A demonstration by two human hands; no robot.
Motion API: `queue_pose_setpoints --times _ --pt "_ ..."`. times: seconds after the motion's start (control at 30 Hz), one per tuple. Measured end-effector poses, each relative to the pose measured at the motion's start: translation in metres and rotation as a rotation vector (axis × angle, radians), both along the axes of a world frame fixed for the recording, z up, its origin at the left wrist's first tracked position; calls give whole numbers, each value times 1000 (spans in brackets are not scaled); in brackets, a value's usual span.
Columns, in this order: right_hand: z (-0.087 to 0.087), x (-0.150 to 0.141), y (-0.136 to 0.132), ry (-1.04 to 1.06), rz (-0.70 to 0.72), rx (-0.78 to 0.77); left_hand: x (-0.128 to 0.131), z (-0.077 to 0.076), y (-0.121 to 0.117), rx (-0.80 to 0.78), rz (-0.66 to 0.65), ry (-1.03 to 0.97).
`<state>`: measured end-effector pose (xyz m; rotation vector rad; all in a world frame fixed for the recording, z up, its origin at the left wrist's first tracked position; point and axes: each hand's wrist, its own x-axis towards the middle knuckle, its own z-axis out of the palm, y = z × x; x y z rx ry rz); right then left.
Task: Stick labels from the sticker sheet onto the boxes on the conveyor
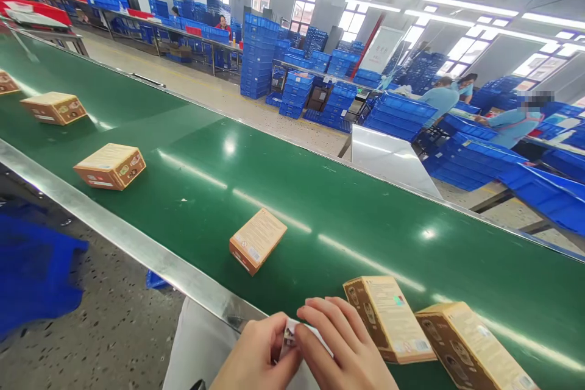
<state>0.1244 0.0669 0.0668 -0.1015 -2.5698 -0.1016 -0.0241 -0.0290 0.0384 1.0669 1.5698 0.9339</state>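
Both of my hands meet at the near edge of the belt, low in the head view. My left hand (256, 350) pinches a small white piece with dark print (289, 336), perhaps a label strip; its exact kind is unclear. The fingers of my right hand (342, 347) are bent over the same piece, thumb side pressed to it, hiding most of it. Just right of my right hand lies a brown and cream printed carton (395, 317), with a second carton (479, 347) beside it. Up the belt from my hands, a smaller-looking carton (259, 239) lies flat.
The green conveyor belt (192, 219) runs diagonally, edged by a metal rail (137, 250). More cartons (109, 166) sit on its left part. A blue plastic crate (36, 268) stands on the floor at left. Beyond are stacked blue crates (259, 55) and several people at tables.
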Motion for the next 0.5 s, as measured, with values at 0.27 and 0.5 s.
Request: queue_pose_setpoints --times 0.27,0.5 --pt "15 -16 31 148 -315 -892 -26 6 -15 79 14 96" --pt "-8 -69 68 259 -331 -1311 -50 19 -29 419 -97 494"
